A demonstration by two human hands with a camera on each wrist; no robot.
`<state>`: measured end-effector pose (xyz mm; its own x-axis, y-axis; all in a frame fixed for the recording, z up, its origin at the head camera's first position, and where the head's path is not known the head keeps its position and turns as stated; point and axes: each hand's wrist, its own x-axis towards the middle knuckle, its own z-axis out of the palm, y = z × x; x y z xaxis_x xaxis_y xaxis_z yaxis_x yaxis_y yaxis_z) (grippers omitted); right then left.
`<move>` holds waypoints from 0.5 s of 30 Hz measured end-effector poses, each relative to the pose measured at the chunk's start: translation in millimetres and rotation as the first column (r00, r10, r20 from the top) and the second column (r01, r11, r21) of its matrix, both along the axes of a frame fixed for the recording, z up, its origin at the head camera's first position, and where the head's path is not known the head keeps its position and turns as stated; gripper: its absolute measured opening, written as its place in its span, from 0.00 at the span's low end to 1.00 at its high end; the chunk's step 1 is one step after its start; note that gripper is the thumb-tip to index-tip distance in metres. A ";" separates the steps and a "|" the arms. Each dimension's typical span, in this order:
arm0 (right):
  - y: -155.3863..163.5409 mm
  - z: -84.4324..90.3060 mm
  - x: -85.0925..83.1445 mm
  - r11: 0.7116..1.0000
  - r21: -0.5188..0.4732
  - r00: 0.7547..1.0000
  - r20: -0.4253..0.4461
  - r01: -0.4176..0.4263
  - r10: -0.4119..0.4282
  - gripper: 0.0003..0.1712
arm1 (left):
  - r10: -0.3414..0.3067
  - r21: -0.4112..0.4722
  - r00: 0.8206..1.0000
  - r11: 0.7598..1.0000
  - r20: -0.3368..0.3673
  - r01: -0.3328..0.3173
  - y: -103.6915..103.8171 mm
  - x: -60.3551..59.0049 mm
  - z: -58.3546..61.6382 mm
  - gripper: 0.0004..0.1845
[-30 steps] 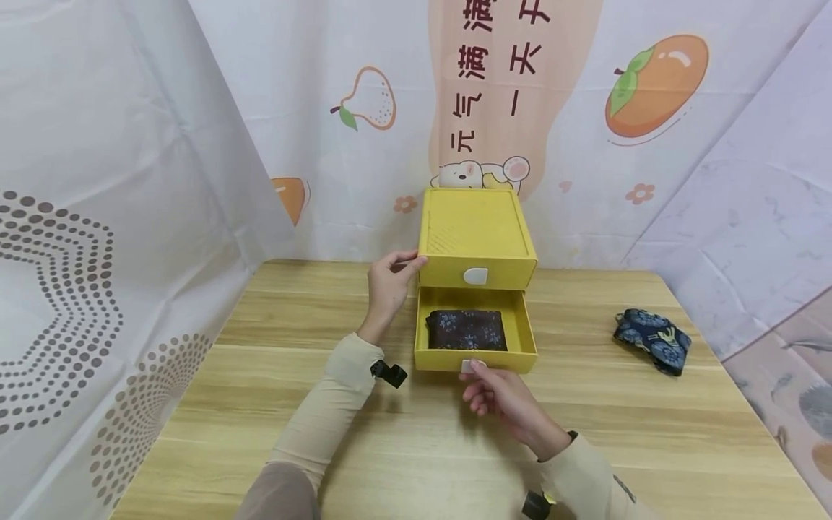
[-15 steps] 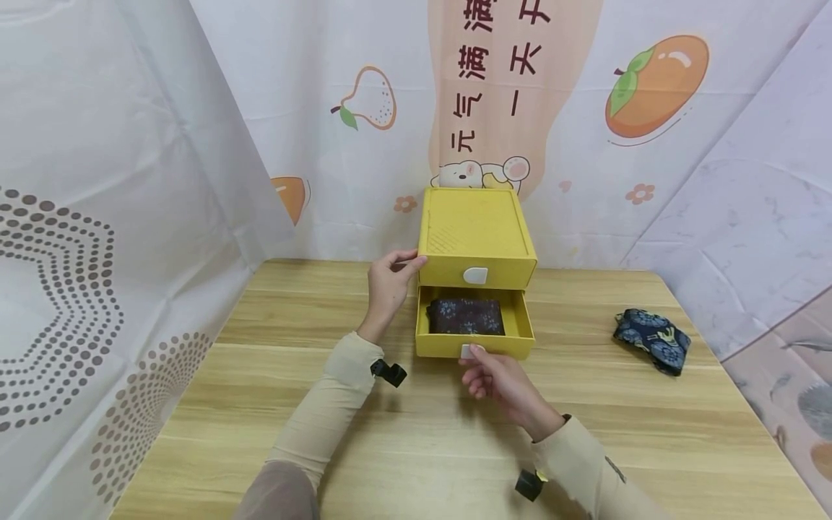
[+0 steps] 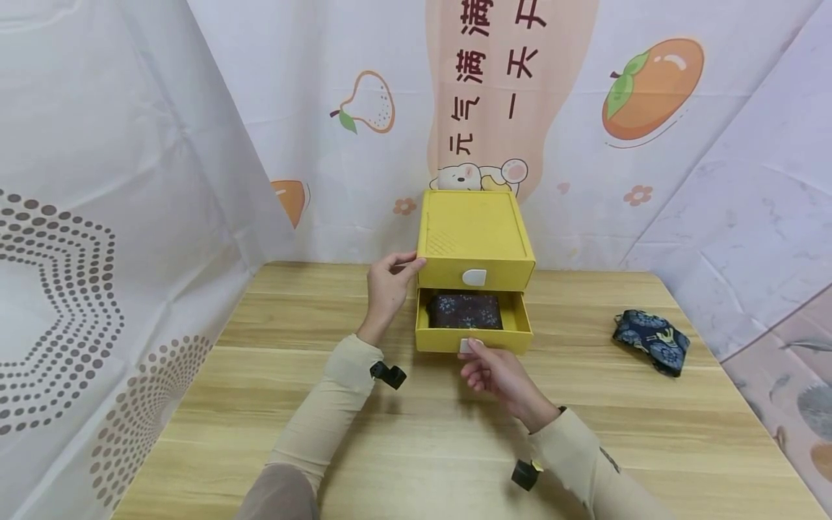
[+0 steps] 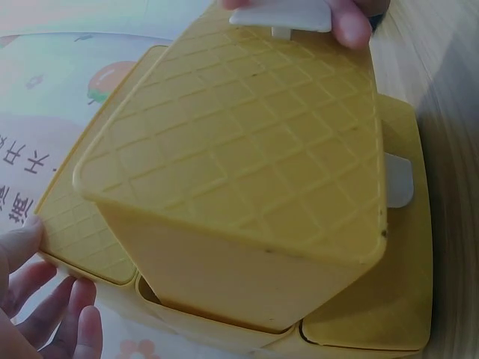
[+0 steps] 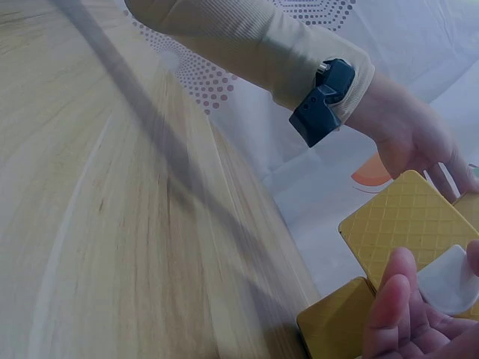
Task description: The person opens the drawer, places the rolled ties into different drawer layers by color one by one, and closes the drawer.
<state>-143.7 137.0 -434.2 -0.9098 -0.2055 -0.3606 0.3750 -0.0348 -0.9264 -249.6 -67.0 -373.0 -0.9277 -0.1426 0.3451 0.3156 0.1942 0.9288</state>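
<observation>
Yellow two-drawer box point(image 3: 476, 230) at back centre of wooden table point(image 3: 416, 433), against the printed backdrop. Lower drawer point(image 3: 474, 339) partly pulled out, upper one closed. Folded dark floral cloth point(image 3: 465, 310) lying flat inside lower drawer, its rear edge under the box body. Left hand point(image 3: 388, 285) braced against box's left side at the top front corner, thumb on the upper edge, fingers loosely bent along the wall; steadying, not wrapped round. Right hand point(image 3: 497, 372) at white tab handle point(image 3: 466, 346) of lower drawer, fingertips pinching it, probably thumb below, though contact blurred in right wrist view. Second bundled blue floral cloth point(image 3: 651, 341) on table, well apart to the right.
</observation>
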 end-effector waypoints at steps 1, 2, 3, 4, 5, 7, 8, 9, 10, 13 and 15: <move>0.1 -0.1 -0.6 1.000 -0.002 1.000 0.001 0.004 -0.004 0.35 | 0.001 -0.002 1.000 1.000 0.002 -0.001 0.1 -0.1 -0.1 0.15; 0.1 -0.2 -1.2 1.000 -0.003 1.000 0.003 0.010 -0.010 0.34 | 0.002 -0.004 1.000 1.000 0.004 -0.002 0.3 -0.2 -0.3 0.15; 0.1 0.0 -1.8 1.000 -0.003 1.000 0.003 0.015 -0.015 0.34 | 0.003 -0.004 1.000 1.000 0.006 -0.003 0.4 -0.3 -0.5 0.15; 0.1 0.2 -2.4 1.000 0.000 1.000 -0.001 0.014 -0.014 0.34 | 0.004 -0.006 1.000 1.000 0.009 -0.004 0.4 -0.4 -0.5 0.15; -0.1 0.4 -3.0 1.000 0.003 1.000 -0.001 0.019 -0.019 0.34 | 0.005 -0.007 1.000 1.000 0.011 -0.005 0.3 -0.6 -0.8 0.16; -1.3 1.1 -4.0 0.999 0.006 1.000 0.000 0.031 -0.031 0.32 | 0.006 -0.008 1.000 1.000 0.012 -0.006 0.1 -0.7 -0.8 0.16; -1.9 1.5 -4.5 0.999 0.008 0.999 -0.001 0.035 -0.035 0.32 | 0.007 -0.009 1.000 1.000 0.013 -0.007 0.0 -0.7 -0.7 0.16; -2.3 1.8 -5.0 0.999 0.011 0.999 -0.005 0.035 -0.035 0.31 | 0.008 -0.009 1.000 1.000 0.013 -0.008 -0.1 -0.6 -0.6 0.16; -2.8 2.1 -5.4 0.999 0.014 0.999 -0.009 0.035 -0.035 0.31 | 0.007 -0.010 1.000 1.000 0.012 -0.007 -0.2 -0.6 -0.4 0.16; -3.8 2.2 -6.5 0.999 0.015 0.999 -0.011 0.039 -0.039 0.31 | 0.006 -0.011 1.000 1.000 0.010 -0.006 -0.3 -0.4 -0.1 0.16; -3.8 2.3 -7.0 0.999 0.016 0.999 -0.013 0.035 -0.035 0.32 | 0.007 -0.012 1.000 1.000 0.009 -0.007 -0.3 -0.2 0.1 0.16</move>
